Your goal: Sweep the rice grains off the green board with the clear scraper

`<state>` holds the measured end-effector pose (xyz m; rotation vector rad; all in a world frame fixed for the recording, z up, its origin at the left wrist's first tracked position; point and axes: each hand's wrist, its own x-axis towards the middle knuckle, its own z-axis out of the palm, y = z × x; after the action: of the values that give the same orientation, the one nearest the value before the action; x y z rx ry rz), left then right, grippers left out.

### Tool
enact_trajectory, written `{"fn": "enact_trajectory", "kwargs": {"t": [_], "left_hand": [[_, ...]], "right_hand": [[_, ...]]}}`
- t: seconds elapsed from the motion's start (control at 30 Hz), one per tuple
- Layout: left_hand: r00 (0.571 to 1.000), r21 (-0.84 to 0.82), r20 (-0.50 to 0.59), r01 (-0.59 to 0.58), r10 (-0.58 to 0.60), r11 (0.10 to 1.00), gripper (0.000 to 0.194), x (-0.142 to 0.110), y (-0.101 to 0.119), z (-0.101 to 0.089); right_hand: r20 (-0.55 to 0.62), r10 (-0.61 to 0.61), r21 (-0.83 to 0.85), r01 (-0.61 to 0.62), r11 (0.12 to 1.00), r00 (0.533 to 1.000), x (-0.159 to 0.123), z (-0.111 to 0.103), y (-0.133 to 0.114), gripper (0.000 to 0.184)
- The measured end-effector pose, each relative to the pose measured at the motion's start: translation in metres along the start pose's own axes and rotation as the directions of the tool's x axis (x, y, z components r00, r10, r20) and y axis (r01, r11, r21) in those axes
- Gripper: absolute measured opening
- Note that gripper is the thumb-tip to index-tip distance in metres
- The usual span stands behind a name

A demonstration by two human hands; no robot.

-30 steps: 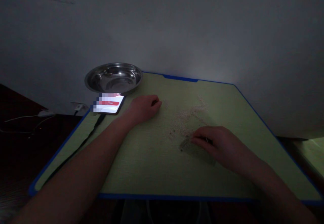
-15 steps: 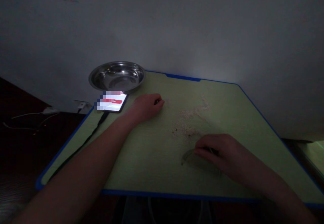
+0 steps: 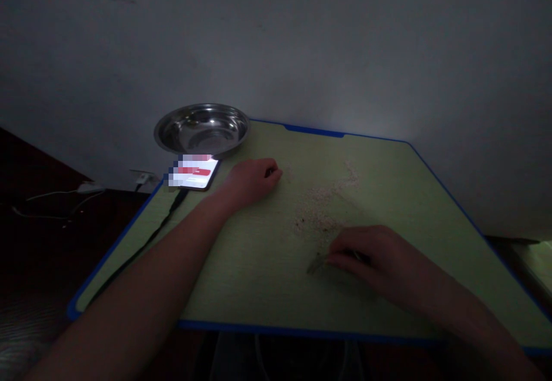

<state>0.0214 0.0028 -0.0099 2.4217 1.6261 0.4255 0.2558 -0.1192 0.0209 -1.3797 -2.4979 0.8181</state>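
My left hand (image 3: 254, 179) rests on the green table, its fingers curled closed. A small dark gap shows between thumb and fingers; whether anything is inside is hidden. Lower right, my right hand (image 3: 366, 249) pinches a thin greyish tool (image 3: 317, 264), which sticks out to the left just over the tabletop. Its end looks two-pronged, but blur and dim light hide its exact kind. Just beyond that hand, pale small grains (image 3: 319, 197) lie scattered in a loose patch, with a few dark specks (image 3: 325, 229) among them at the near side.
A shiny steel bowl (image 3: 202, 131) stands at the back left. In front of it lies a lit phone (image 3: 196, 174) with a black cable (image 3: 150, 237) running down the table's left side. The green table (image 3: 241, 277) has a blue edge and meets a grey wall (image 3: 302, 47).
My right hand has shifted slightly left, and the tool's end has moved up a little towards the grains. My left hand stays put. The whole view has shifted slightly.
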Motion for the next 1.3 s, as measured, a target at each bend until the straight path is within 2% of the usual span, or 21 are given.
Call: {"fn": "enact_trajectory", "kwargs": {"t": [0.17, 0.43, 0.6, 0.77, 0.87, 1.3], "left_hand": [[1.000, 0.000, 0.008, 0.010, -0.010, 1.000, 0.032, -0.001, 0.003, -0.002], [1.000, -0.001, 0.005, -0.001, 0.001, 1.000, 0.032, -0.002, 0.002, -0.001], [0.999, -0.010, 0.034, 0.023, -0.023, 1.000, 0.032, -0.002, 0.004, -0.004], [0.998, 0.004, 0.036, 0.045, -0.045, 0.999, 0.032, -0.003, 0.005, -0.005], [0.999, -0.002, 0.025, 0.031, -0.031, 1.000, 0.032, -0.003, 0.004, -0.004], [0.999, 0.008, 0.033, 0.038, -0.039, 0.999, 0.032, -0.001, 0.003, -0.003]], "right_hand": [[-0.125, 0.064, -0.080, -0.075, 0.994, 0.990, 0.000, -0.008, 0.015, 0.025], [-0.154, 0.070, -0.072, -0.082, 0.994, 0.986, -0.001, -0.009, 0.021, 0.022], [-0.079, 0.046, -0.036, -0.049, 0.998, 0.996, -0.006, -0.011, 0.018, 0.027], [-0.151, 0.071, -0.068, -0.082, 0.994, 0.986, -0.005, -0.012, 0.022, 0.025], [-0.154, 0.072, -0.084, -0.086, 0.993, 0.985, -0.002, -0.009, 0.024, 0.024], [-0.024, 0.047, -0.006, -0.048, 0.999, 0.999, -0.004, -0.007, 0.017, 0.025]]}}
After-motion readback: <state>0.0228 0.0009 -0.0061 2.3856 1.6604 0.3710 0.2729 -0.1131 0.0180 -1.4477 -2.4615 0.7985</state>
